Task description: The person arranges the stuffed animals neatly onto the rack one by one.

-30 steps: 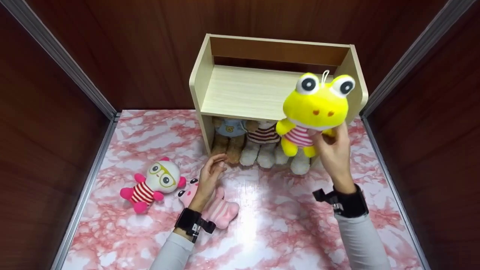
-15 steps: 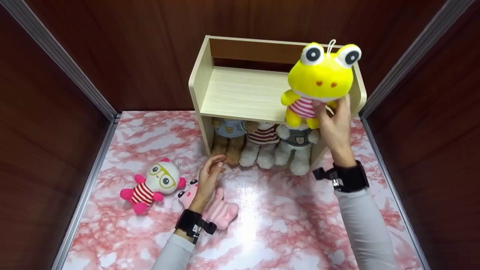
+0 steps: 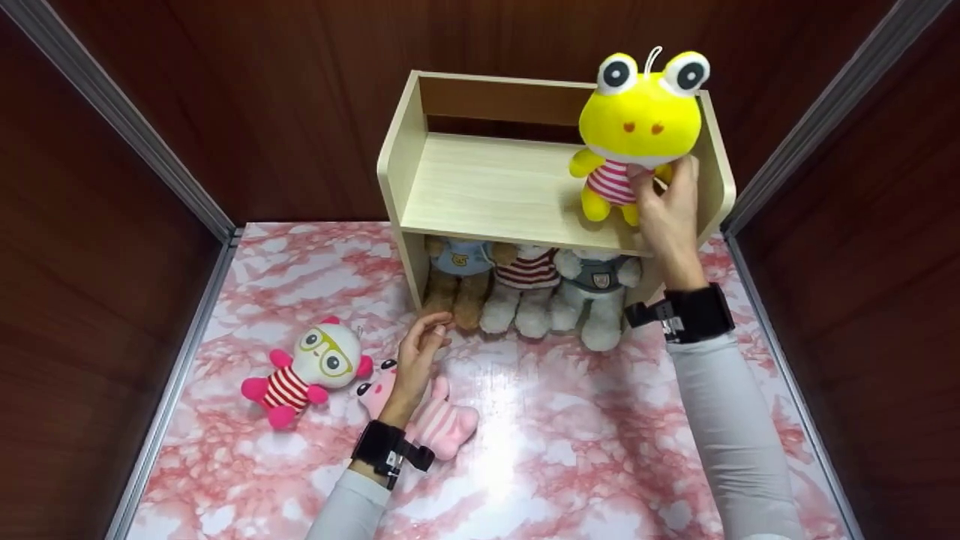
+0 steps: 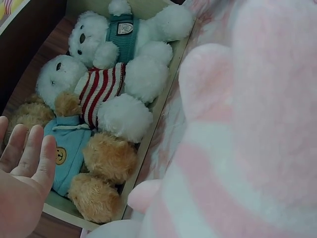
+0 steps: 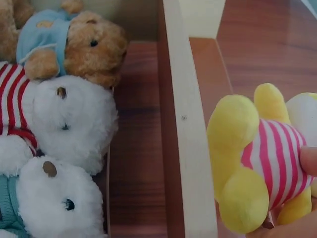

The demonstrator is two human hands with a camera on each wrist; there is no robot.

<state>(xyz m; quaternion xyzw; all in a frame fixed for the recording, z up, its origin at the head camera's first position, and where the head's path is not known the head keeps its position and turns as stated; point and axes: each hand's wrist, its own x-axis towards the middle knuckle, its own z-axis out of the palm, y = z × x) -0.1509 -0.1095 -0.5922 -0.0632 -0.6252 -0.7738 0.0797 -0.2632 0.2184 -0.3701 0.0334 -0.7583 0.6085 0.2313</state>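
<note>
My right hand (image 3: pixel 670 217) grips a yellow frog plush (image 3: pixel 640 124) by its pink-and-white striped body, upright above the right end of the upper shelf (image 3: pixel 495 184). In the right wrist view the frog's striped body (image 5: pixel 280 158) and yellow feet show beside the shelf board, with a thumb on its side. Whether the feet touch the shelf I cannot tell. My left hand (image 3: pixel 416 360), fingers relaxed and holding nothing, hovers over a pink plush (image 3: pixel 446 427) lying on the floor. That hand (image 4: pixel 25 183) has its fingers extended in the left wrist view.
Below the shelf sit three bears: a brown one in blue (image 3: pixel 460 281), a white one in red stripes (image 3: pixel 525 281), and a white one in a grey-green top (image 3: pixel 596 292). A panda plush (image 3: pixel 307 371) with yellow glasses lies at left. Dark wood walls surround the marbled floor.
My right hand has lifted the frog plush from in front of the lower bears to above the upper shelf, moving away from me. The left hand has stayed nearly still.
</note>
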